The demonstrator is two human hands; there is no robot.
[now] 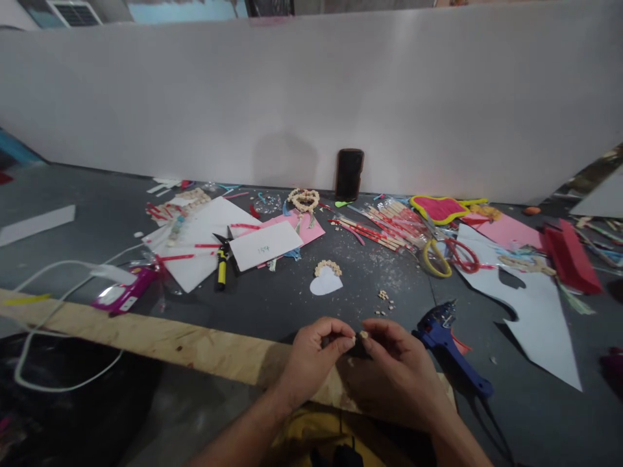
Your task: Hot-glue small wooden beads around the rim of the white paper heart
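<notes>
Near the table's front edge, my left hand [318, 350] and my right hand [402, 357] face each other, fingertips almost meeting. Each is closed in a pinch. A small pale wooden piece [364, 335] shows between my right thumb and finger. At my left fingertips there is a similar pale bit [353, 338], partly covered by the fingers. Just beyond lies a white paper heart [326, 283] with a row of small wooden pieces [328, 266] along its upper edge. Several loose wooden pieces [383, 295] are scattered to its right. A blue glue gun [450, 350] rests beside my right hand.
Scissors [435, 258], cut white paper [530, 324] and a red folded piece [572, 256] lie to the right. Black-and-yellow pliers [222, 267], a white card [265, 246] and a purple device [124, 292] with a white cable are leftward. A phone [349, 174] leans against the white partition [195, 97].
</notes>
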